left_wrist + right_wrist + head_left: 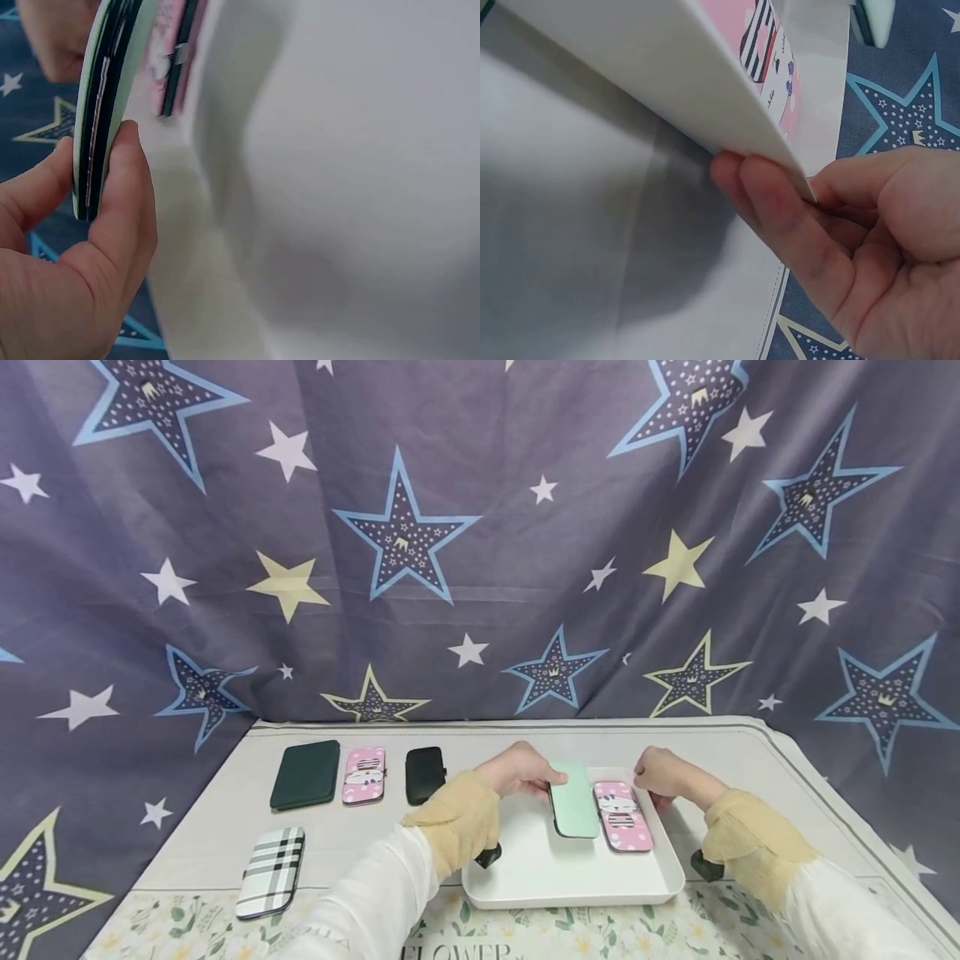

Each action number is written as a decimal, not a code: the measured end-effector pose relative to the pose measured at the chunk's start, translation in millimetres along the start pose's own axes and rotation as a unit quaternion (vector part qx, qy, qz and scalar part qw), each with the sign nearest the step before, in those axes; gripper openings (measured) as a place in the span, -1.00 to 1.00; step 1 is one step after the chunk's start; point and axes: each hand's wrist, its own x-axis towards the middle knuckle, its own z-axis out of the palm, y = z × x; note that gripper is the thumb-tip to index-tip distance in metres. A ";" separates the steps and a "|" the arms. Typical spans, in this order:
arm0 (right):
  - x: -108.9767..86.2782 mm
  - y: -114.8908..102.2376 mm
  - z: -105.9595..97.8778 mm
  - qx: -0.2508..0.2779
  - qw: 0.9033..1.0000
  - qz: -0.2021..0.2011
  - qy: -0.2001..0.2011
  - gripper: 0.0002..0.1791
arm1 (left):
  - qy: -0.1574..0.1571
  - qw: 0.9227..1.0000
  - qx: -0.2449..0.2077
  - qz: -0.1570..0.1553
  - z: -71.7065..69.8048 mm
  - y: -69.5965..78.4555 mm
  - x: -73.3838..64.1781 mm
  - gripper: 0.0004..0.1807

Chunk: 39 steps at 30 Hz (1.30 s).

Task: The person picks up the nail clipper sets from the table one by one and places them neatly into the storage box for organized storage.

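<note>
My left hand pinches the end of a slim mint green case between thumb and fingers, holding it over the white tray. In the left wrist view the case stands edge-on, its dark seam facing the camera. Inside the tray, leaning by its right wall, lies a pink case with a cartoon face and white dots. My right hand grips the tray's far right corner, and in the right wrist view its thumb and fingers pinch the tray wall.
Left of the tray lie a dark green case, another pink case, a black case and a plaid case. A floral cloth covers the table's near side. A star-patterned curtain hangs behind.
</note>
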 end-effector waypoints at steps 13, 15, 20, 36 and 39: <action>1.1 -2.0 -1.8 -0.005 1.000 0.006 0.004 -0.77 | 0.001 1.000 0.026 -0.006 9.8 -15.4 6.0 -0.84; 0.5 -2.0 -1.6 -0.007 1.000 0.006 0.004 -0.77 | -0.002 1.000 0.024 -0.008 11.9 -16.5 6.0 -0.84; -0.8 -2.2 -1.3 -0.006 1.000 0.007 0.006 -0.77 | 0.002 1.000 0.003 -0.009 17.7 -19.6 5.1 -0.84; -2.1 -1.4 -0.6 -0.013 1.000 -0.001 0.007 -0.75 | 0.091 0.983 0.155 0.027 23.5 -15.8 -2.3 -0.73; -1.7 -1.0 0.0 -0.013 1.000 0.001 0.005 -0.76 | 0.105 0.977 0.181 0.032 23.1 -17.2 -1.0 -0.70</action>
